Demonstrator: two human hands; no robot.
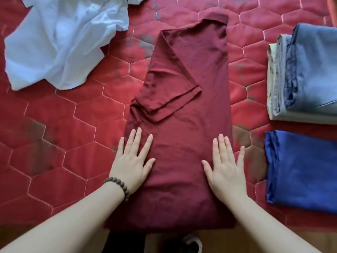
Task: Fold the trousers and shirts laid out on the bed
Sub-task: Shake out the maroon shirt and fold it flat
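A dark red shirt (184, 99) lies lengthwise in the middle of the bed, folded into a long narrow strip with a sleeve turned in across it. My left hand (132, 161) rests flat on its lower left edge, fingers straight and spread. My right hand (226, 165) lies flat on its lower right edge in the same way. A crumpled white shirt (60, 41) lies unfolded at the upper left.
The bed has a red quilted cover (54, 147) with hexagon stitching. At the right edge a folded stack of blue-grey trousers (306, 73) sits above a folded bright blue garment (302, 172). The bed's near edge runs along the bottom, with a shoe (193, 243) below it.
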